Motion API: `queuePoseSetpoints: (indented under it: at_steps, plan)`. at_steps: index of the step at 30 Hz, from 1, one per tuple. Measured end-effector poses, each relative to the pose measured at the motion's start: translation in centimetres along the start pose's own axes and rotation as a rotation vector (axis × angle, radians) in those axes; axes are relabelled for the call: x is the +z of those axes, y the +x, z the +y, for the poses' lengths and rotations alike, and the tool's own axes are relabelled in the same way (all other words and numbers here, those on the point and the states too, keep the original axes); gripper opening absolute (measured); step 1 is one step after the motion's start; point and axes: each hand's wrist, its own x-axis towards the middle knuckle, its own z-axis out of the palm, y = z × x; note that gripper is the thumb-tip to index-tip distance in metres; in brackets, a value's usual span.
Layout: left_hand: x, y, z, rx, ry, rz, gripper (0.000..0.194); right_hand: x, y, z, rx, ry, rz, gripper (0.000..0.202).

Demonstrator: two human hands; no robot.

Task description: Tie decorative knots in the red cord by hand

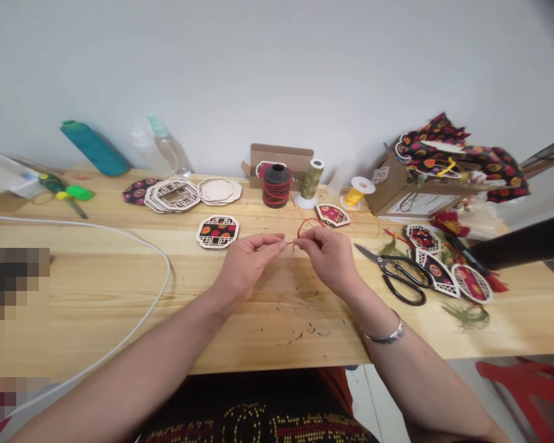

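Between my two hands runs a thin red cord point(310, 221), looping up over the right fingers. My left hand point(252, 261) pinches one part of it between thumb and forefinger. Close beside it, my right hand point(329, 255) is closed on the cord too, and a short end pokes out near the fingertips. To the left lies a patterned fabric piece in a white lattice frame point(217, 232). Just beyond the right hand is a fan-shaped framed piece point(332, 215). Black-handled scissors point(399, 274) lie partly spread to the right.
Behind the hands stand a spool of dark red cord point(277, 186), a gold thread spool point(312, 181) and a yellow spool point(357, 192). A cardboard box point(410, 194) holds fabric at right. Stacked frames point(173, 195) lie at left. A white cable point(159, 295) crosses the table.
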Motion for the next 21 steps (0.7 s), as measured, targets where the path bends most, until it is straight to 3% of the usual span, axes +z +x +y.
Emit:
queuePoseSetpoints:
  at_steps: [5, 13, 17, 21]
  plan:
    - [0.0, -0.5, -0.3, 0.316, 0.179, -0.051, 0.006, 0.0, 0.2, 0.0, 0.075, 0.088, 0.006, 0.013]
    - [0.2, -0.5, -2.1, 0.656, 0.479, -0.051, 0.012, 0.3, 0.1, 0.0, 0.269, 0.43, -0.073, 0.017]
    - [0.3, -0.6, -2.4, 0.699, 0.488, -0.061, 0.011, 0.5, -0.1, -0.1, 0.33, 0.585, -0.134, 0.021]
    - [0.3, -0.8, -2.0, 0.599, 0.389, -0.098, 0.006, 0.5, -0.1, -0.2, 0.306, 0.58, -0.161, 0.02]
